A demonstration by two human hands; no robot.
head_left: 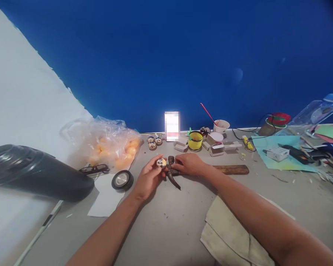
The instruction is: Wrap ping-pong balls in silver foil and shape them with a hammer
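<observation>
My left hand (150,175) is closed around a small orange ball (161,163) partly covered with shiny metal studs. Right beside it, a claw hammer (173,178) lies on the table, its wooden handle (233,169) pointing right. My right hand (190,164) has its fingers curled over the hammer near the head; the fingertips are partly hidden. Behind my left hand sits a group of shiny studded balls (154,142).
A clear bag of orange balls (119,147), glasses (94,169), a black round lid (122,180) and a dark bottle (39,171) are on the left. A yellow cup (195,141) and small open boxes (215,147) stand behind. A cloth (230,232) lies in front right.
</observation>
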